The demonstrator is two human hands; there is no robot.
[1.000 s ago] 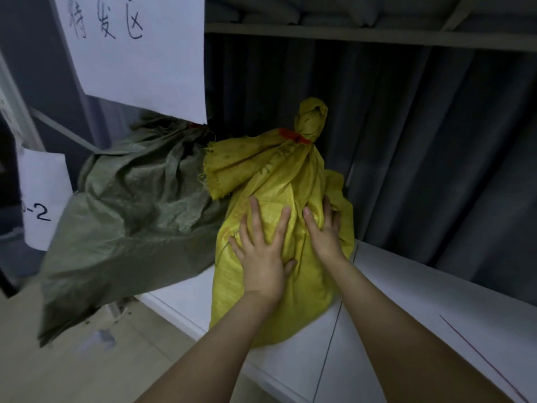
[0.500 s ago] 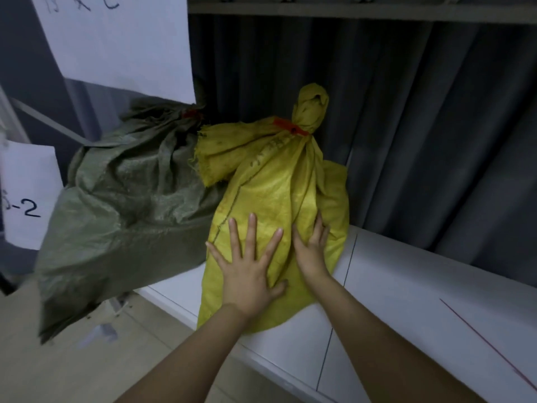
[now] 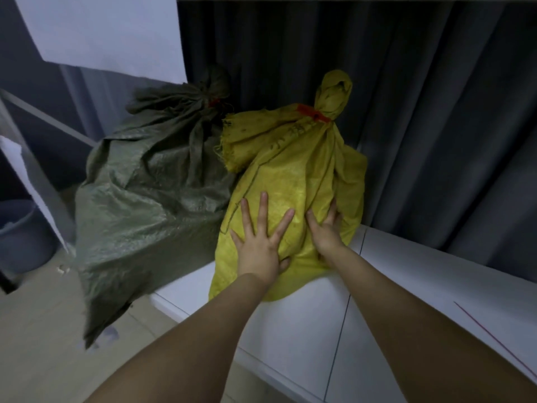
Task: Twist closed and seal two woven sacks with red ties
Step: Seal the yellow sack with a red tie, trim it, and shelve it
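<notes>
Two sacks (image 3: 151, 205) (image 3: 293, 170), two red ties (image 3: 215, 102) (image 3: 313, 113), two hands (image 3: 260, 248) (image 3: 327, 234).

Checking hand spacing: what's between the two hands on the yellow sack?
Head view: only a bare bulge of the yellow sack lies between the left hand and right hand. Both press flat on it, apart from each other.

Yellow sack (image 3: 293, 181), green sack (image 3: 151, 199): coarse woven plastic, crinkled; table (image 3: 406, 286) smooth white.

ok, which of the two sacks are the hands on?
The yellow sack: left hand and right hand both press flat against its front. The green sack beside it is untouched.
</notes>
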